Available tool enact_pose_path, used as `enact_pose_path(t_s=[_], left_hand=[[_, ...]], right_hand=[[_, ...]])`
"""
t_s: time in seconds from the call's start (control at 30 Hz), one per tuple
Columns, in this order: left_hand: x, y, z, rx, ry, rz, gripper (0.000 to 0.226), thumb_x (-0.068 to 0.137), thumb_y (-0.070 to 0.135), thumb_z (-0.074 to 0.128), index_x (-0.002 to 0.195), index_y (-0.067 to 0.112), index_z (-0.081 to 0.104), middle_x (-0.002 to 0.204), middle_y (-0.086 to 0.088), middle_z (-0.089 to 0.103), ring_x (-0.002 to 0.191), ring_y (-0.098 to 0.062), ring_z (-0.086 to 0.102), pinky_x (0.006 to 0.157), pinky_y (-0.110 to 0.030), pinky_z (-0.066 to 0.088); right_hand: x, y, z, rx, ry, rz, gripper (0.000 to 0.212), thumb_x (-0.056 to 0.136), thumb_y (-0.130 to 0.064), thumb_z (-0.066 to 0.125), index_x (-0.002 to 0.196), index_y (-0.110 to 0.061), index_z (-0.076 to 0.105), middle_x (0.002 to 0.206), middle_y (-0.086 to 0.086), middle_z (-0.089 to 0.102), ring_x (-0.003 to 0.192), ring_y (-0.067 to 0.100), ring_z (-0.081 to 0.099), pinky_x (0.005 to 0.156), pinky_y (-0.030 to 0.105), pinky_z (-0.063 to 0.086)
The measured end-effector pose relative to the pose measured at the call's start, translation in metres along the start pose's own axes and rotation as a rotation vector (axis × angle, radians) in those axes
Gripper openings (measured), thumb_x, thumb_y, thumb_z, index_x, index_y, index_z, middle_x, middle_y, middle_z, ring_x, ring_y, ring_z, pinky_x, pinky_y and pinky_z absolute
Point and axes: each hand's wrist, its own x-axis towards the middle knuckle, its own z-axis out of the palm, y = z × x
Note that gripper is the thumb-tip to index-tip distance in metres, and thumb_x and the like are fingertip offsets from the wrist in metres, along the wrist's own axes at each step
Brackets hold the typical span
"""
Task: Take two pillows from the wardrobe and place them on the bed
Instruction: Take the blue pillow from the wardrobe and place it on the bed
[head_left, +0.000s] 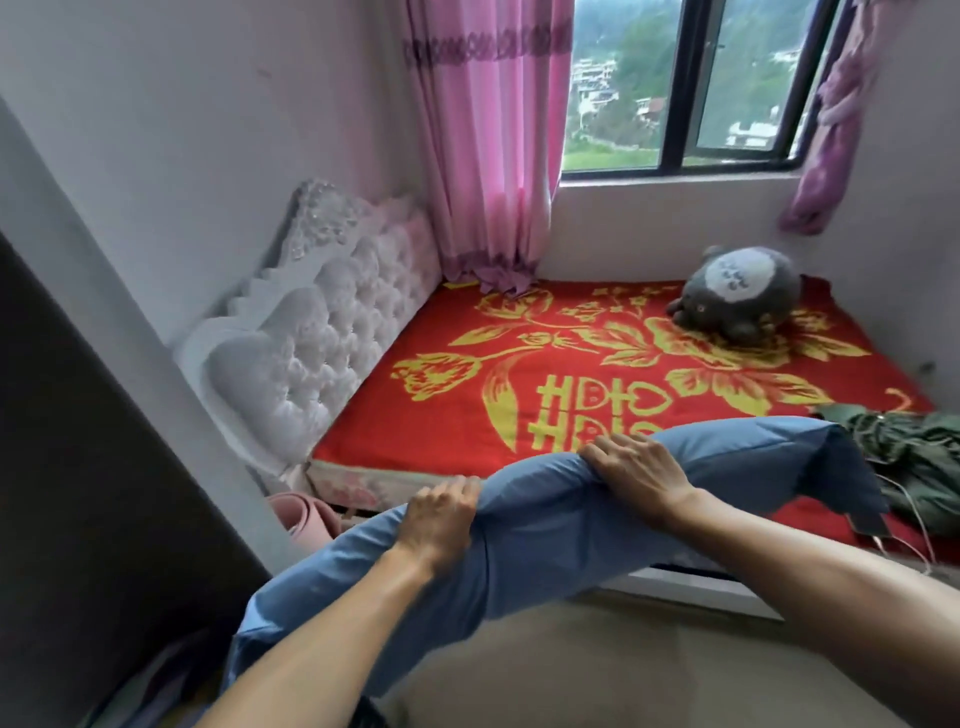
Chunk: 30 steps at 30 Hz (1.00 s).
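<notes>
A long blue pillow (545, 540) stretches across the lower middle of the head view, held in the air in front of the bed's near edge. My left hand (439, 519) grips its top edge toward the left, and my right hand (636, 467) grips the same edge further right. The pillow's right end, with a darker blue flap, reaches over the bed (571, 332), which is covered in a red blanket with yellow flowers. No second pillow is visible, and the wardrobe is out of view.
A white tufted headboard (311, 332) stands at the bed's left end. A grey plush toy (737, 293) lies at the far right of the bed, green clothing (914, 457) with a cable at the near right. Pink curtain (488, 145) hangs by the window. A dark panel (78, 467) stands left.
</notes>
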Motion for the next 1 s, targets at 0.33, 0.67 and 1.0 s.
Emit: enact_pose_path(t_s=[0.33, 0.67, 1.0], left_hand=[[0.182, -0.036, 0.032, -0.084, -0.001, 0.159, 0.025, 0.08, 0.008, 0.045, 0.103, 0.017, 0.049, 0.099, -0.005, 0.063, 0.09, -0.03, 0.061, 0.07, -0.04, 0.045], [0.324, -0.127, 0.042, -0.027, -0.014, 0.214, 0.025, 0.084, 0.007, 0.041, 0.106, 0.015, 0.048, 0.102, -0.007, 0.061, 0.091, -0.031, 0.06, 0.072, -0.042, 0.046], [0.443, -0.239, 0.09, -0.022, -0.136, -0.01, 0.035, 0.074, 0.004, 0.047, 0.107, 0.017, 0.048, 0.103, -0.004, 0.062, 0.095, -0.028, 0.061, 0.072, -0.038, 0.047]], right_hand=[[0.108, 0.088, 0.051, -0.052, -0.042, 0.17, 0.018, 0.079, -0.008, 0.057, 0.095, -0.015, 0.064, 0.091, 0.004, 0.068, 0.087, 0.027, 0.066, 0.072, 0.038, 0.051], [0.255, 0.125, 0.095, -0.026, -0.08, 0.227, 0.02, 0.073, -0.007, 0.066, 0.091, -0.017, 0.067, 0.084, 0.002, 0.07, 0.082, 0.025, 0.067, 0.067, 0.035, 0.053], [0.462, 0.161, 0.201, 0.057, -0.131, 0.031, 0.028, 0.095, -0.019, 0.038, 0.118, -0.023, 0.053, 0.115, -0.001, 0.06, 0.108, 0.023, 0.056, 0.086, 0.036, 0.041]])
